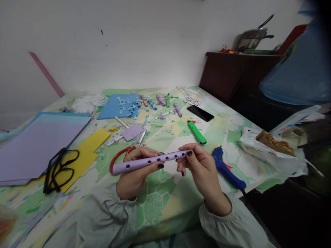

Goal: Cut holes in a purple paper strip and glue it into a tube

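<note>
A long lilac strip [137,164] with a row of dark spots runs between my two hands, low over the front of the table. Whether it is flat or rolled, I cannot tell. My left hand [137,174] is closed around its middle, thumb lying along the near side. With thumb and fingers, my right hand [200,163] pinches the narrower right end. Red scissors [113,160] show only their handle loops beside my left hand; the hand hides the rest, so I cannot tell whether it touches them. A blue glue gun [227,170] lies just right of my right hand.
A green box cutter [197,132] and a black phone [200,113] lie beyond my hands. Lilac sheets [43,144], yellow paper [88,148] and black glasses [60,170] are at left. Paper scraps and small fringed pieces [178,109] litter the back. Food on plastic [274,143] sits at right.
</note>
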`<control>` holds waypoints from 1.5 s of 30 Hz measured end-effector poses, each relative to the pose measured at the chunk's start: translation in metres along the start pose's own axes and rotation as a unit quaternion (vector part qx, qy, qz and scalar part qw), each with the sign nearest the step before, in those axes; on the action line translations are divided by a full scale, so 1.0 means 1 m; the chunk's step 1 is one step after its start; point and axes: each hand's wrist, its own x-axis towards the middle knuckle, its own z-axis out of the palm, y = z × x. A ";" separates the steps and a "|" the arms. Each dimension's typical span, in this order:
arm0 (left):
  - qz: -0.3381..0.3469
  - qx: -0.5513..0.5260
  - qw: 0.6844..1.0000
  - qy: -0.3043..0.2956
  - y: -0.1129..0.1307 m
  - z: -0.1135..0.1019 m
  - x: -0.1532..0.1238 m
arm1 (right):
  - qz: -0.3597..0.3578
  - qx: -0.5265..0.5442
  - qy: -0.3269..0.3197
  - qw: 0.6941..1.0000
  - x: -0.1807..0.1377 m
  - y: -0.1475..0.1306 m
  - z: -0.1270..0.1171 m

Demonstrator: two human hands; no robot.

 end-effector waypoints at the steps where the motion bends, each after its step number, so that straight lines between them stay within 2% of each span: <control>1: -0.003 0.003 1.000 -0.006 0.001 0.000 0.000 | -0.004 0.003 0.003 1.000 0.000 0.001 -0.001; 6: -0.052 -0.034 0.998 -0.015 0.006 0.002 -0.001 | -0.020 0.015 0.048 0.999 0.000 0.001 -0.008; 12: -0.055 -0.104 0.992 0.038 0.013 -0.001 0.006 | -0.007 0.016 0.103 0.995 -0.005 0.001 -0.016; 15: -0.066 -0.118 0.990 0.046 0.014 -0.005 0.012 | 0.006 0.029 0.101 0.994 -0.008 0.005 -0.013; 20: -0.062 -0.120 0.991 0.022 0.014 -0.012 0.018 | 0.006 0.043 0.083 0.996 -0.012 0.013 -0.007; 33: -0.033 -0.105 0.994 -0.019 0.011 -0.019 0.020 | 0.012 0.055 0.085 0.995 -0.018 0.018 -0.006; 45: -0.050 -0.140 0.988 0.031 0.011 -0.024 0.028 | 0.049 0.052 0.099 0.992 -0.013 0.027 -0.005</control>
